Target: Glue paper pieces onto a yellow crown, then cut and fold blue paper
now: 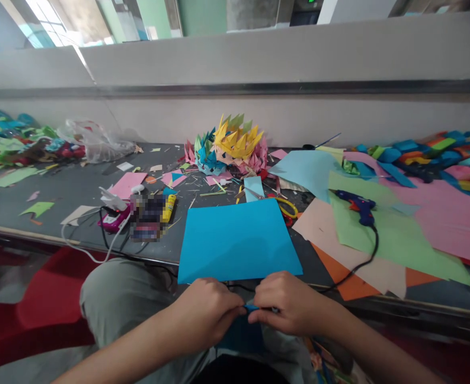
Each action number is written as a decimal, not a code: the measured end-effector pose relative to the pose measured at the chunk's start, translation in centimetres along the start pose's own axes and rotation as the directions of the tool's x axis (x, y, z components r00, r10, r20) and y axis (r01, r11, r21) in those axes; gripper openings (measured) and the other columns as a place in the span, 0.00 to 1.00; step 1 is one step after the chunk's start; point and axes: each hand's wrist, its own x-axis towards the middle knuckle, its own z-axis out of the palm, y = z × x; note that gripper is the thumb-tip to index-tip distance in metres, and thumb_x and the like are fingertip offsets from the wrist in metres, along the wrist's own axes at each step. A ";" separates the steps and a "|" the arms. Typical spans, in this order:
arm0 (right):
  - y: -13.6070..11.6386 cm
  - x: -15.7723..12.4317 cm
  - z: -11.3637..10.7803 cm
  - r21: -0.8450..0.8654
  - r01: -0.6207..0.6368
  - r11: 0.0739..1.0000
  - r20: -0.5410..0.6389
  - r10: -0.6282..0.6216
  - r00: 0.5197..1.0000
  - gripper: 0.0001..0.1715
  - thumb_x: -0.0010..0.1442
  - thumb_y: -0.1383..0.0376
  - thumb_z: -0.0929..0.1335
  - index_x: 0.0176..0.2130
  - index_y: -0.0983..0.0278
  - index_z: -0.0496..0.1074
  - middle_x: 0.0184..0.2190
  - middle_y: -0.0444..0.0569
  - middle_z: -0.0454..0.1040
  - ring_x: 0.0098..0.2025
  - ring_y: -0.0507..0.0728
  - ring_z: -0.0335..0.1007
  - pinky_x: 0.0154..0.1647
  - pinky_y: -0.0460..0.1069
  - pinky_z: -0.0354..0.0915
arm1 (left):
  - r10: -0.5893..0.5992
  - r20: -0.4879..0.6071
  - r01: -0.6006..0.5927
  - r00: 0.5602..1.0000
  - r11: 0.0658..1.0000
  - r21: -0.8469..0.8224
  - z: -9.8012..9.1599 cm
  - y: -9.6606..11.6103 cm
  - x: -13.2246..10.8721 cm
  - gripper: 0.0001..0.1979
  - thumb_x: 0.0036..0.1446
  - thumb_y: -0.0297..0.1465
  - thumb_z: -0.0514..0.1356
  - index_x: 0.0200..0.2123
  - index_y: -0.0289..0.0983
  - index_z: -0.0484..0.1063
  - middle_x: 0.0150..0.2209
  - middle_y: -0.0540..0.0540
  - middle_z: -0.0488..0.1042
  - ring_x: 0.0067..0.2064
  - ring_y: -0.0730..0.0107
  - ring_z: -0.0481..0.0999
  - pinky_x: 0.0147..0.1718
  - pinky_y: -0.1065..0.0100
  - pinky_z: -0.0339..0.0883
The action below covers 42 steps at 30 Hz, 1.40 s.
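Observation:
My left hand [206, 310] and my right hand [285, 303] meet over my lap, just below the table's front edge. Both are closed, pinching a small piece of blue paper [252, 308] between their fingertips. More blue paper shows beneath the hands. A large blue sheet [237, 240] lies flat on the dark table [70, 189] right above the hands, its near edge over the table's rim.
A pile of folded paper pieces [230, 146] stands at the back centre. Yellow-handled scissors [285, 207], a blue glue gun [358, 205] with black cord, a yellow glue stick [168, 208] and a pink device [112, 220] lie around. Coloured sheets [395, 224] cover the right side.

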 end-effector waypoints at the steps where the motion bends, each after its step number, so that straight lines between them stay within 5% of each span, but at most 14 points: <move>1: -0.2 0.2 -0.5 0.003 0.000 1.000 0.042 0.000 0.999 0.25 0.64 0.55 0.57 0.27 0.65 0.70 0.22 0.45 0.72 0.25 0.51 0.64 0.25 0.47 0.48 | 0.009 0.002 -0.009 1.000 1.000 0.021 -0.2 0.1 0.0 0.10 0.59 0.26 0.52 0.31 0.37 0.73 0.28 0.48 0.76 0.31 0.68 0.75 0.27 0.72 0.59; 6: -0.7 1.2 -2.4 -0.046 0.021 0.999 0.137 -0.014 0.990 0.20 0.65 0.61 0.57 0.28 0.64 0.69 0.23 0.44 0.71 0.26 0.51 0.63 0.27 0.47 0.50 | 0.020 -0.028 -0.018 0.999 0.996 0.086 -1.3 0.6 0.3 0.10 0.59 0.27 0.53 0.27 0.37 0.71 0.23 0.49 0.74 0.27 0.69 0.74 0.26 0.72 0.59; 12: 0.1 -0.2 -4.4 -0.163 0.117 0.980 0.049 -0.110 0.993 0.23 0.66 0.62 0.55 0.26 0.64 0.69 0.20 0.45 0.69 0.23 0.52 0.56 0.33 0.50 0.54 | 0.045 -0.105 -0.032 0.993 0.992 0.123 -2.2 -0.9 -0.8 0.10 0.60 0.28 0.52 0.32 0.39 0.74 0.24 0.50 0.75 0.27 0.70 0.74 0.27 0.72 0.61; 16: 1.4 -3.3 -6.2 -0.132 -0.013 0.991 -0.072 0.004 0.997 0.22 0.66 0.63 0.54 0.25 0.63 0.66 0.20 0.46 0.66 0.25 0.53 0.57 0.31 0.49 0.55 | -0.117 -0.109 0.142 0.987 0.954 0.263 -2.6 -4.7 -2.8 0.12 0.58 0.28 0.52 0.31 0.39 0.76 0.23 0.48 0.75 0.27 0.68 0.74 0.26 0.72 0.62; 20: 1.8 -4.6 -6.5 -0.133 -0.156 0.979 -0.157 0.135 0.978 0.21 0.66 0.62 0.55 0.25 0.62 0.64 0.20 0.45 0.65 0.25 0.52 0.58 0.28 0.49 0.55 | -0.214 -0.339 0.271 0.916 0.954 0.129 -3.4 -6.0 -3.7 0.17 0.63 0.36 0.47 0.39 0.39 0.75 0.34 0.46 0.79 0.35 0.67 0.77 0.35 0.69 0.68; 24: 0.9 -2.5 -5.4 -0.142 -0.056 0.988 -0.100 0.042 0.994 0.25 0.67 0.60 0.53 0.26 0.64 0.66 0.20 0.46 0.65 0.25 0.52 0.57 0.29 0.49 0.55 | -0.073 -0.394 0.089 0.916 0.996 0.023 -4.1 -2.7 -1.8 0.24 0.59 0.44 0.52 0.53 0.37 0.65 0.48 0.43 0.74 0.45 0.63 0.75 0.40 0.67 0.68; 27: 0.3 -0.7 -4.7 -0.118 -0.024 0.993 -0.214 -0.002 0.977 0.24 0.66 0.59 0.53 0.27 0.64 0.66 0.21 0.47 0.66 0.24 0.52 0.56 0.27 0.49 0.54 | -0.004 -0.288 0.017 0.958 0.999 0.045 -4.0 -0.6 0.0 0.15 0.60 0.38 0.53 0.45 0.39 0.73 0.34 0.47 0.79 0.31 0.68 0.78 0.29 0.73 0.66; 30: 0.4 0.0 -3.5 0.032 -0.095 0.995 -0.345 0.100 0.933 0.22 0.66 0.58 0.54 0.27 0.64 0.64 0.23 0.47 0.66 0.27 0.52 0.60 0.28 0.47 0.56 | 0.001 -0.329 -0.003 0.944 1.000 -0.005 -3.7 -0.6 0.8 0.13 0.62 0.32 0.51 0.37 0.39 0.76 0.26 0.50 0.78 0.24 0.74 0.75 0.23 0.76 0.61; 35: 1.5 -0.2 1.4 0.365 -0.297 0.882 -0.397 0.436 0.808 0.25 0.63 0.50 0.55 0.22 0.61 0.58 0.18 0.43 0.59 0.23 0.51 0.58 0.23 0.46 0.56 | -0.181 -0.473 0.096 0.862 0.976 -0.197 -3.1 -2.8 0.3 0.13 0.61 0.34 0.51 0.36 0.37 0.75 0.27 0.51 0.77 0.23 0.77 0.71 0.22 0.77 0.59; 39: 1.8 -0.5 5.2 0.470 -0.339 0.815 -0.407 0.541 0.736 0.24 0.63 0.54 0.57 0.20 0.61 0.51 0.16 0.39 0.50 0.19 0.48 0.50 0.19 0.45 0.48 | -0.291 -0.353 0.254 0.889 0.956 -0.147 -2.3 -3.6 0.4 0.15 0.60 0.37 0.51 0.35 0.37 0.75 0.24 0.51 0.76 0.22 0.75 0.71 0.20 0.75 0.57; 42: 1.3 -0.5 6.4 0.439 -0.358 0.824 -0.448 0.546 0.708 0.22 0.63 0.57 0.58 0.20 0.62 0.54 0.16 0.39 0.52 0.20 0.48 0.51 0.21 0.45 0.49 | -0.293 -0.361 0.289 0.885 0.955 -0.066 -1.8 -3.1 1.2 0.14 0.60 0.40 0.53 0.41 0.40 0.74 0.31 0.49 0.79 0.28 0.70 0.76 0.24 0.74 0.62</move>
